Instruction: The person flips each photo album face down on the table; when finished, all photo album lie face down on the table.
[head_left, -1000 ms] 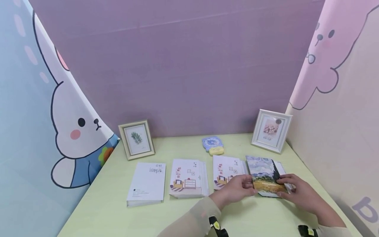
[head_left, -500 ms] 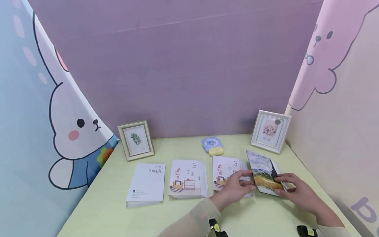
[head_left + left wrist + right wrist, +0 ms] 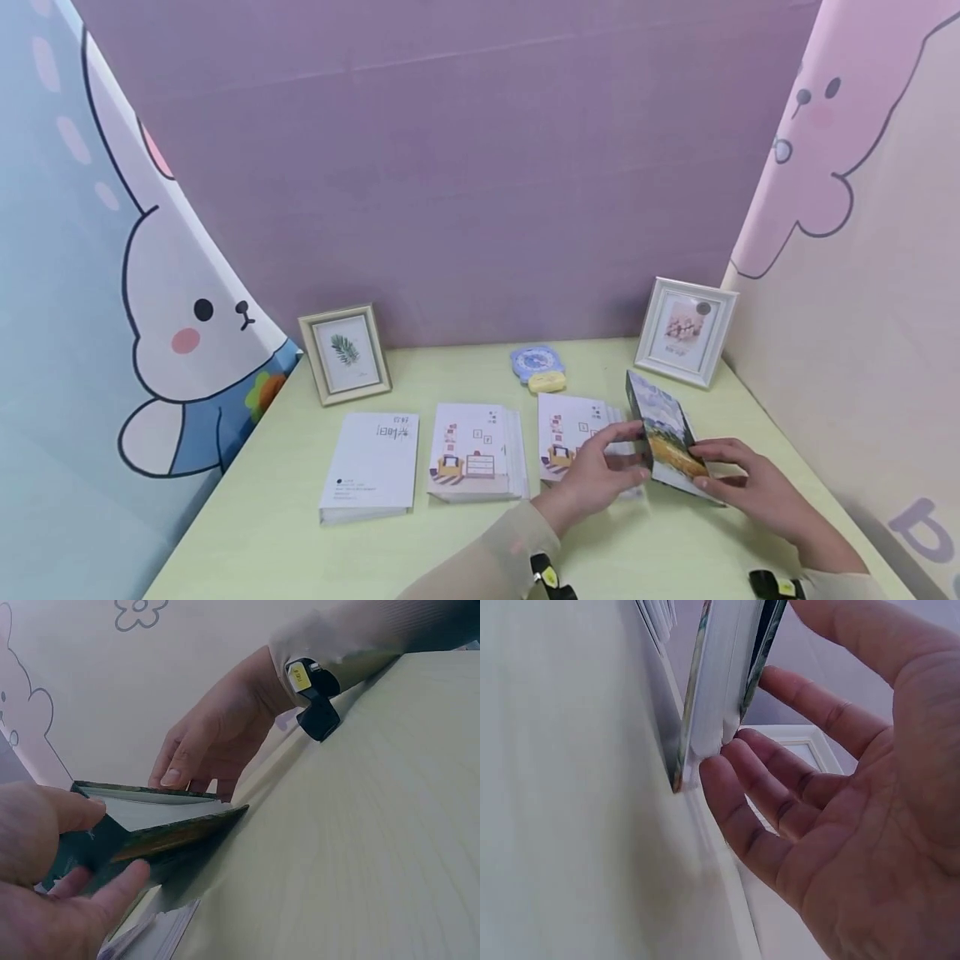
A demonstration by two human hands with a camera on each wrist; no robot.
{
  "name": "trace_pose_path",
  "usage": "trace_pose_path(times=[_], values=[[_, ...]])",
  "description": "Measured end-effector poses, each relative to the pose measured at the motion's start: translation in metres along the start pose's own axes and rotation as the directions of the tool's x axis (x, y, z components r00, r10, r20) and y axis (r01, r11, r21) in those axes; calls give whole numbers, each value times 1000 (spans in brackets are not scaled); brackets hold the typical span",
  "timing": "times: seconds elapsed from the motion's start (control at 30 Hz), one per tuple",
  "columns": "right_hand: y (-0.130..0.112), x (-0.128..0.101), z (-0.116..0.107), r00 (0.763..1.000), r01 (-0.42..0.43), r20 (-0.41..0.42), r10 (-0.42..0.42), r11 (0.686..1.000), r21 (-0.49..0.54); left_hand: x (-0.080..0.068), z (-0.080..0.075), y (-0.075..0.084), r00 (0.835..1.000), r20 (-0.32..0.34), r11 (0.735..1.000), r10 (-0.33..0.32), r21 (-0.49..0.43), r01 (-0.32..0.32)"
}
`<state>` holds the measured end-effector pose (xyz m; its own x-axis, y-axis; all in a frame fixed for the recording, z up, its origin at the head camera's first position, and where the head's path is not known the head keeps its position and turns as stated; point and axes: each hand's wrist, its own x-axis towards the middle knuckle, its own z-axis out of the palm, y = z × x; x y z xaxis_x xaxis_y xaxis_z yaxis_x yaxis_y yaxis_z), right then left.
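A book [image 3: 663, 433] with a painted landscape cover stands tilted above the right side of the table. Its dark green spine [image 3: 82, 844] faces my left hand [image 3: 592, 475], whose fingers spread against the spine edge. My right hand [image 3: 753, 492] holds the opposite side, with the thumb on the cover and fingertips [image 3: 714, 776] at the page edges. White pages [image 3: 724, 675] show between the slightly parted covers. Just left of it lies an illustrated white book [image 3: 566, 425], partly hidden by my left hand.
Another illustrated book [image 3: 468, 450] and a plain white book [image 3: 375, 458] lie in a row to the left. Behind are a blue clock-like item [image 3: 536, 362], a small yellow object [image 3: 547, 382], and two picture frames [image 3: 348, 354] at the sides.
The landscape book has tipped up from lying nearly flat, so its dark spine side now shows. Both hands stay at its edges; the right has shifted slightly left.
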<state>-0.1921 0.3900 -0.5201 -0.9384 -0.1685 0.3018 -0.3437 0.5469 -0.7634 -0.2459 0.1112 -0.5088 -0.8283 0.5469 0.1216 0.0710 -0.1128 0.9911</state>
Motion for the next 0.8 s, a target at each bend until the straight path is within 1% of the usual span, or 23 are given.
trace_pose_path(times=[0.17,0.27,0.5,0.8], values=[[-2,0,2,1000,12,-7,-12,1000,-12,0,2,-1,1000,-5,1000,1,-2,-1],[-3,0,2,1000,20,-8,-20,1000,-10,0,3,-1,1000,1,999,0,-32,0],[-4,2,2,998,63,0,-63,998,6,3,3,1,998,37,995,42,-96,-38],[-3,2,5,990,132,30,-136,985,113,2,2,2,998,29,993,56,-102,-52]])
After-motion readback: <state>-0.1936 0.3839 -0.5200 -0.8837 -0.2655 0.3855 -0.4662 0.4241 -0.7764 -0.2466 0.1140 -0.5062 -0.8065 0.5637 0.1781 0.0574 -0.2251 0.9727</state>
